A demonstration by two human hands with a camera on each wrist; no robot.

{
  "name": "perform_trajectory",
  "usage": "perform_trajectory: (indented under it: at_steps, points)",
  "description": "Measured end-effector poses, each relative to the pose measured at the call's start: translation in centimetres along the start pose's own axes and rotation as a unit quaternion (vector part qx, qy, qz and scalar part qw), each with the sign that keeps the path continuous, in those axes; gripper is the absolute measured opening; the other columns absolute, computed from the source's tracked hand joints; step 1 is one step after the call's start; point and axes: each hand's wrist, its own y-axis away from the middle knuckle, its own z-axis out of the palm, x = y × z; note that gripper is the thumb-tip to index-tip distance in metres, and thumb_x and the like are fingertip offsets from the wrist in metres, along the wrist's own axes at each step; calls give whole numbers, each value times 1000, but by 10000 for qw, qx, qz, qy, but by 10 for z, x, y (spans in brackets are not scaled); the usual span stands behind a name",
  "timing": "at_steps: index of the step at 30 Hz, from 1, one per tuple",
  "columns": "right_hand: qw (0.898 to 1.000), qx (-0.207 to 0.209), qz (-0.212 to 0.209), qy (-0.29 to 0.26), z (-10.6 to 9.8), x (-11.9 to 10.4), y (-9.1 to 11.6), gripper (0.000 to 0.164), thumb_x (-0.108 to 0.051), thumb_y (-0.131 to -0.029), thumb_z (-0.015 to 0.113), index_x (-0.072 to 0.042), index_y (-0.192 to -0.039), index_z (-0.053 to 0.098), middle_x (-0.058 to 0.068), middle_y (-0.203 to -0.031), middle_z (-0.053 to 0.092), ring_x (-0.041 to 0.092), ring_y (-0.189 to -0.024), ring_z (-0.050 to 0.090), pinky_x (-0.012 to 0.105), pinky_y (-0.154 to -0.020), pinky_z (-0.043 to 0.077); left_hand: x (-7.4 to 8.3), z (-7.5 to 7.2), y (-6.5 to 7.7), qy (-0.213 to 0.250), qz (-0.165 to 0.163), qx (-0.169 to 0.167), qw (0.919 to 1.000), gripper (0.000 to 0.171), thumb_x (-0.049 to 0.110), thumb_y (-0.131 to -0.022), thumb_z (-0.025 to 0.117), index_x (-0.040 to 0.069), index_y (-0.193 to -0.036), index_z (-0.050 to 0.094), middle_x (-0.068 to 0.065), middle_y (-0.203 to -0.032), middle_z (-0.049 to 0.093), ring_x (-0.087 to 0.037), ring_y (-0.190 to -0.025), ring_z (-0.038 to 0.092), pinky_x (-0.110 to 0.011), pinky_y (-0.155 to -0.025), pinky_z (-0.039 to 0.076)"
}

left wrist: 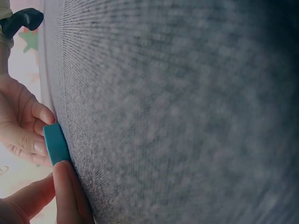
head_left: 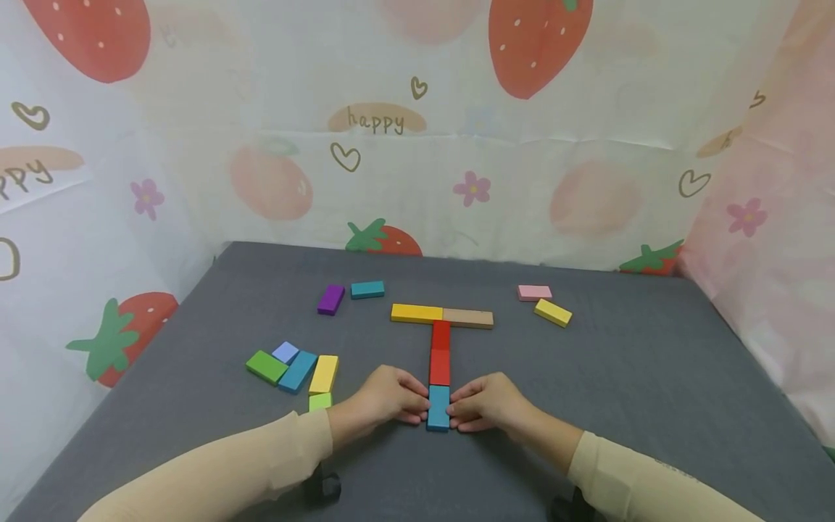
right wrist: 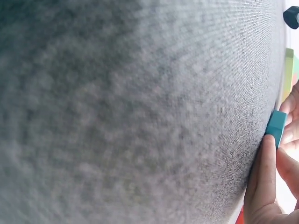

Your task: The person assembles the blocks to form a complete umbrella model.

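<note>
In the head view, a blue rectangular block lies flat at the lower end of a T-shaped row of blocks, against a red block. My left hand touches its left long side with the fingertips. From the right, the fingertips of my right hand rest on the opposite side. Both wrist views show the same blue block low on the cloth, fingers at both sides. Above the red stem, a yellow block and a tan block form the crossbar.
Left of my left hand lie a green block, a darker blue block, a pale yellow block and others. Farther back are purple, teal, pink and yellow blocks. Printed curtains border the grey table.
</note>
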Motion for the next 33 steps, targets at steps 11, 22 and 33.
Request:
perform_trajectory:
  at_steps: [11, 22, 33]
  points:
    - [10000, 53, 4, -7, -1, 0, -2, 20, -5, -86, 76, 5, -102, 74, 13, -80, 75, 13, -67, 73, 28, -64, 61, 1, -1, -1, 56, 18, -35, 10000, 20, 6, -88, 74, -3, -106, 72, -10, -85, 72, -10, -67, 69, -26, -68, 61]
    - [10000, 78, 8, 24, 0, -1, -2, 19, -5, -86, 75, 5, -102, 74, 13, -80, 75, 14, -67, 73, 28, -65, 61, 1, -1, -1, 55, -1, -58, 10000, 20, 7, -88, 74, -3, -106, 72, -9, -86, 72, -10, -67, 69, -27, -68, 61]
    - [10000, -3, 4, 35, 0, -1, -2, 20, -5, -86, 75, 6, -103, 74, 12, -80, 75, 13, -67, 73, 28, -65, 61, -1, -2, 0, 140, 106, -102, 9998, 20, 6, -88, 73, -4, -106, 72, -9, -84, 72, -10, -67, 69, -26, -68, 61]
